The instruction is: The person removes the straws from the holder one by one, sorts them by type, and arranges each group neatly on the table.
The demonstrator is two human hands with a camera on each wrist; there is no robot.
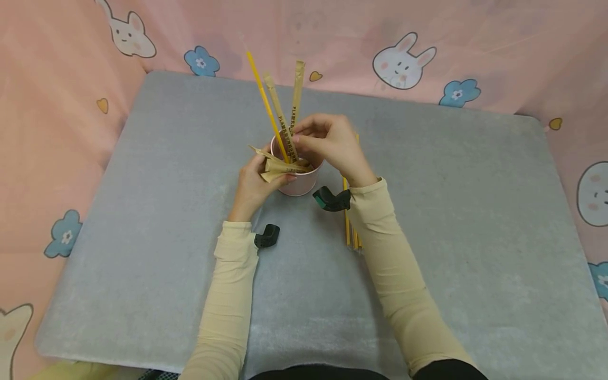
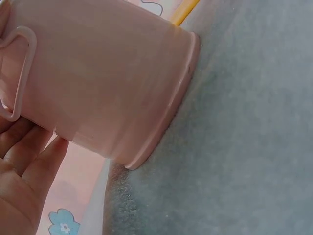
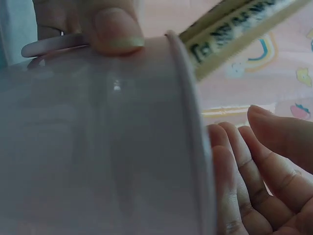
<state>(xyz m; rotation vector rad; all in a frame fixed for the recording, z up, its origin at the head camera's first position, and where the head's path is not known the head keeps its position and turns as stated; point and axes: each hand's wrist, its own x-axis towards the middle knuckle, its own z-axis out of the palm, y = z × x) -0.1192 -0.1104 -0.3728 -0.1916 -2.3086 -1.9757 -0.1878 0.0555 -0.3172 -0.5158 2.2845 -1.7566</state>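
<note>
A pink cup (image 1: 298, 184) with a loop handle (image 2: 25, 73) stands on the table. My left hand (image 1: 254, 182) holds it from the left side, thumb by the near rim. Inside stand a slim yellow straw (image 1: 261, 87) and two long paper-wrapped sticks (image 1: 297, 87) with dark print. Shorter brown paper pieces (image 1: 280, 167) lean over the near rim beside my left hand. Over the cup's right side is my right hand (image 1: 334, 142), fingertips close to the printed wrappers. The right wrist view shows a gap between its thumb and fingers, with nothing held there.
Several yellow straws (image 1: 347, 227) lie on the grey cloth-covered table (image 1: 456, 227), partly hidden under my right forearm. A pink curtain (image 1: 351, 31) with rabbits and flowers surrounds the table's far and side edges.
</note>
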